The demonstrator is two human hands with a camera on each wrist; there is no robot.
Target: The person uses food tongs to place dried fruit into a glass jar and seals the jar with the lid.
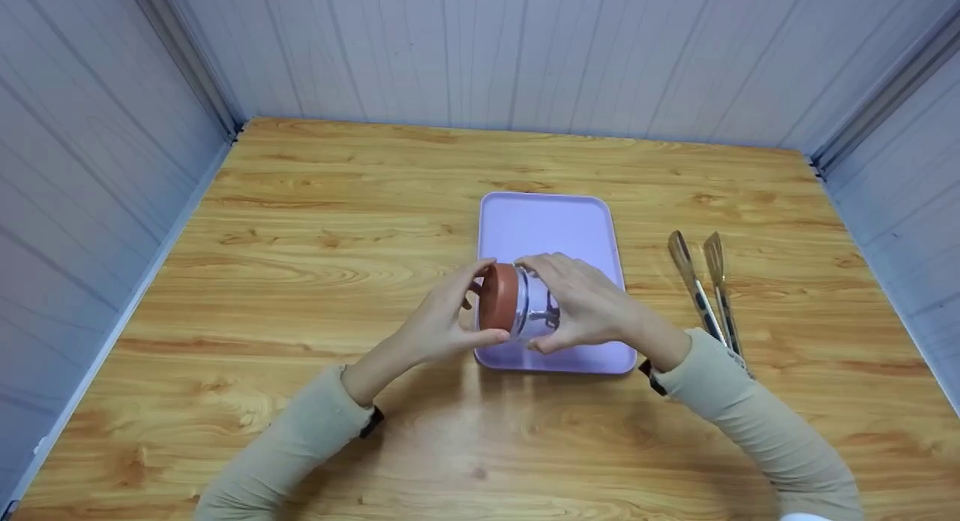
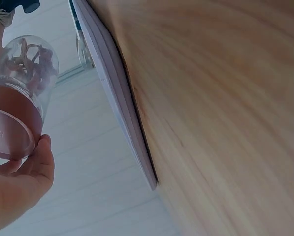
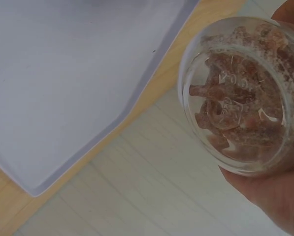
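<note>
A clear jar (image 1: pixel 535 311) with a reddish-brown lid (image 1: pixel 499 299) is held on its side above a lilac tray (image 1: pixel 546 224). My left hand (image 1: pixel 439 329) grips the lid, thumb on the near side and fingers on the far side. Around the glass body curls my right hand (image 1: pixel 592 299), at the base end. Brownish, twisted pieces (image 3: pixel 240 98) show through the jar's base in the right wrist view. In the left wrist view the lid (image 2: pixel 14 123) sits on the jar's mouth, with the left fingers at its rim.
Metal tongs (image 1: pixel 703 299) lie on the wooden table (image 1: pixel 337 228) right of the tray, their lower end partly behind the right sleeve (image 1: pixel 739 401). Pale panelled walls (image 1: pixel 480 55) stand at the table's back and both sides.
</note>
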